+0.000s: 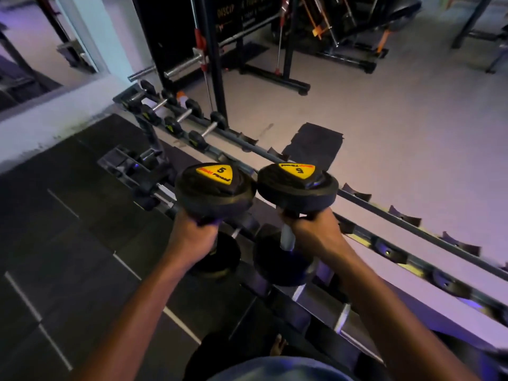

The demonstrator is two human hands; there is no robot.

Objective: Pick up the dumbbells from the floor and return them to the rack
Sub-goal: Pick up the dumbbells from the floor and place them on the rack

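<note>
I hold two black dumbbells upright, each with a yellow label marked 5 on its top end. My left hand (192, 237) grips the handle of the left dumbbell (214, 191). My right hand (313, 232) grips the handle of the right dumbbell (298, 185). Both hang just above the near side of the dumbbell rack (384, 243), a long metal frame running diagonally from upper left to lower right. Several small dumbbells (187, 122) rest on the rack's far left end. The cradles beneath and to the right of my hands hold nothing.
A black weight machine frame (217, 64) stands beyond the rack's left end, with more gym equipment (343, 31) at the back. A dark mat piece (313, 144) lies on the grey floor behind the rack. Black rubber tiles (68, 229) cover the floor on my left.
</note>
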